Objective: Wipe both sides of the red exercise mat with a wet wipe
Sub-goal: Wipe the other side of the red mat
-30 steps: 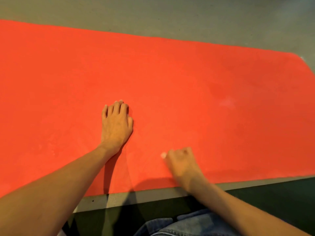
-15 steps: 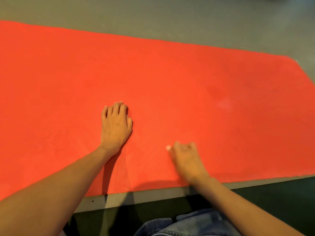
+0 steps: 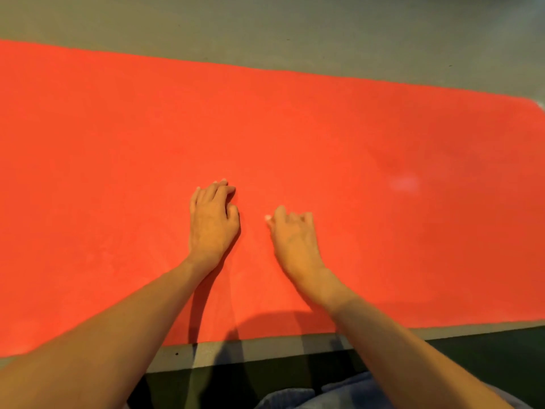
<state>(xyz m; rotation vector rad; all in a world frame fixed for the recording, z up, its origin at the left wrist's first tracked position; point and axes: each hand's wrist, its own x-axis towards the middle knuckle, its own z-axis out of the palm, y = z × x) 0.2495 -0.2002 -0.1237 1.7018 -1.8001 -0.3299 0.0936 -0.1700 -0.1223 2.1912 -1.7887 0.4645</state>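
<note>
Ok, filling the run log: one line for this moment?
left hand rests on red mat | right hand grips wet wipe on mat

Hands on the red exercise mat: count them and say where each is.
2. The left hand rests near the middle of the flat red exercise mat; the right hand sits just right of it, fingers curled on a small white wet wipe, mostly hidden.

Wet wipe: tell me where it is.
Head view, mid-frame: the wet wipe sits under the right hand on the red mat, just right of the left hand; only a white corner shows.
</note>
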